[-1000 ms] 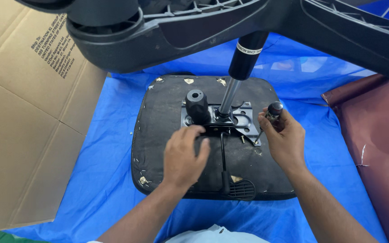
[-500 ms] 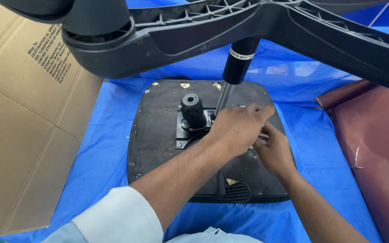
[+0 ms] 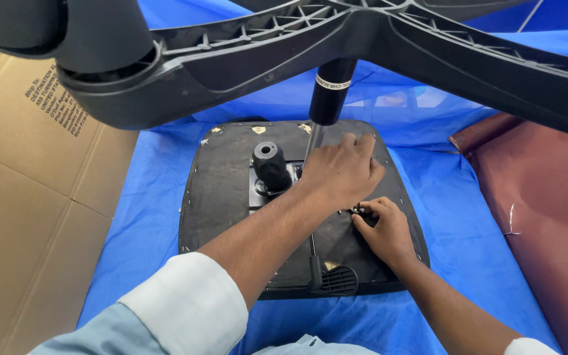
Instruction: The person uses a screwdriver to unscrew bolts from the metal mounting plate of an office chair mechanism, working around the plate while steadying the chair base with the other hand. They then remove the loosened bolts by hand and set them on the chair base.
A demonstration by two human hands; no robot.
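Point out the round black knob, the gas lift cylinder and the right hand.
round black knob (image 3: 269, 160), head view, on its top face.
gas lift cylinder (image 3: 329, 92), head view, on the black upper tube.
right hand (image 3: 384, 231), head view, on the back of the hand.

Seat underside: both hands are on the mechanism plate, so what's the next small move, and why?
Probably keep the left hand pressing the plate by the gas cylinder while the right hand turns the small black fastener pinched in its fingertips; it sits at the plate's edge on the seat.
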